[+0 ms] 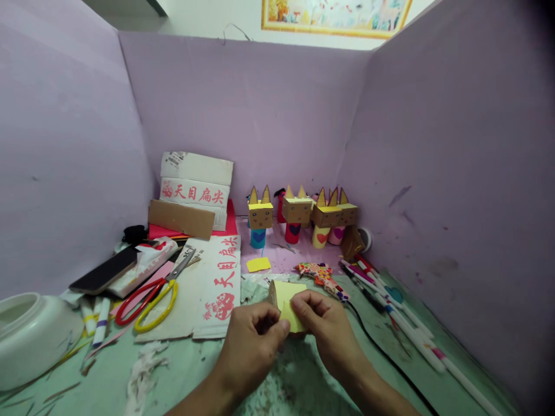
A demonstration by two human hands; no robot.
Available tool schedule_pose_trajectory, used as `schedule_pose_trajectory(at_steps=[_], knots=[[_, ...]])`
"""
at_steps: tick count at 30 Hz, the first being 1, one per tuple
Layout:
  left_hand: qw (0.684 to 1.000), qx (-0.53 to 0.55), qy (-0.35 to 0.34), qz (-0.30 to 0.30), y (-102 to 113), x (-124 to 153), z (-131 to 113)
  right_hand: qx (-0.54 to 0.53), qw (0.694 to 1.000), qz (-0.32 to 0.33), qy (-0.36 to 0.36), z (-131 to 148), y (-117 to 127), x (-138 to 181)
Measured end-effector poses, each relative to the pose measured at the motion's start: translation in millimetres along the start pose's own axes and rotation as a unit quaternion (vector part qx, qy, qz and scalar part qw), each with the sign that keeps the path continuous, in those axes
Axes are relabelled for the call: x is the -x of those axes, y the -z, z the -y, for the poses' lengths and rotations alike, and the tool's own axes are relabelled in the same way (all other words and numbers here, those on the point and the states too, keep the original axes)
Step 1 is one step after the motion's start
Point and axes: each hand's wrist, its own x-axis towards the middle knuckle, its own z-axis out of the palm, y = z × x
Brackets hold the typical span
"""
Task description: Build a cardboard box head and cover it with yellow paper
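My left hand (pixel 251 344) and my right hand (pixel 323 326) meet over the green table (pixel 191 375), both pinched on a small yellow paper-covered box (pixel 287 297) with a brown cardboard side. The fingers press the yellow paper near its lower edge. Behind, against the purple back wall, stand several cat-eared cardboard box figures (pixel 303 216) on coloured tube bodies with hearts. A loose yellow paper scrap (pixel 259 264) lies in front of them.
Red and yellow scissors (pixel 150 297) lie on flattened printed cardboard (pixel 208 283) at left. A white bowl (pixel 30 335), a phone (pixel 104 270), glue sticks and a stacked box (pixel 195 185) sit left. Several markers (pixel 390 306) and a black cable run along the right.
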Motion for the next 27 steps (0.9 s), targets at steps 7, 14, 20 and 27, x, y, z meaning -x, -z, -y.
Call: schedule_pose_trajectory(at_steps=[7, 14, 20, 27], knots=[[0.996, 0.07, 0.04, 0.025, 1.6, -1.8, 1.4, -0.042, 0.997, 0.057, -0.027, 2.3, 1.2, 3.2], [0.995, -0.08, -0.033, 0.055, 41.7, -11.8, -20.9, -0.025, 0.999, 0.039, -0.021, 2.8, 6.6, 2.7], [0.81, -0.548, 0.136, -0.158, 161.2, -32.5, 5.5, -0.052, 0.998, 0.021, -0.026, -2.8, 13.8, -1.8], [0.813, -0.544, 0.18, -0.105, 188.9, -43.2, 51.3, -0.088, 0.995, 0.011, -0.048, 2.8, 10.1, -4.2]])
